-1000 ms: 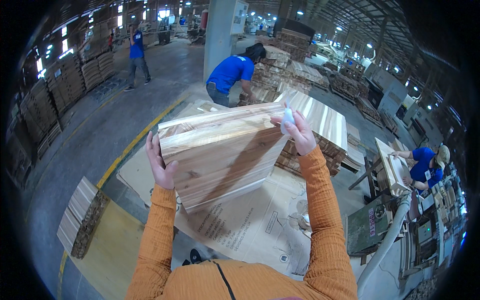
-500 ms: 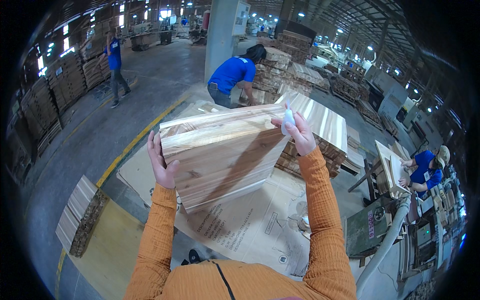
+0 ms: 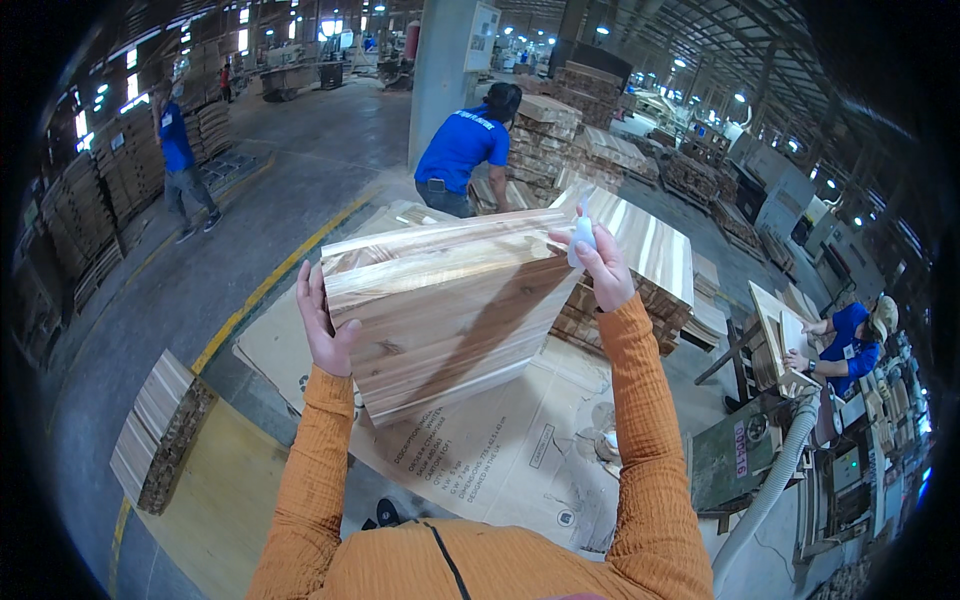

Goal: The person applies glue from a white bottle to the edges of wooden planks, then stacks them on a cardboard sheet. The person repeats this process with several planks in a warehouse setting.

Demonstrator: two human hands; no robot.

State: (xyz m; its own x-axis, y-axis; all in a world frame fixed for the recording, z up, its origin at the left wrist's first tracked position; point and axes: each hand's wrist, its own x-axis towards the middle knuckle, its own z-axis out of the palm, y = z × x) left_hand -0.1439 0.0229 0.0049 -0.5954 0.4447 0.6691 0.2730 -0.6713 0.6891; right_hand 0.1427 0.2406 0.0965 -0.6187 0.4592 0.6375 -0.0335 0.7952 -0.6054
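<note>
A stack of striped wooden panels stands tilted in front of me, its layered long edge facing up. My left hand grips the left end, with the thumb on the front face and the fingers along the side. At the upper right corner, my right hand is closed round a small white squeeze bottle with a thin clear nozzle pointing up. Its fingertips are right by the corner of the wood; I cannot tell if they touch it. Beneath the panels lies printed cardboard.
Behind the corner stands a pile of wooden panels. Another panel stack sits on a board at left. A person in blue bends over wood ahead; one walks at left, another works at right. A grey hose runs nearby.
My right hand and the bottle have shifted slightly right and down. My left hand and the panels barely moved. The walking person has gone further left; the bending person's head has turned.
</note>
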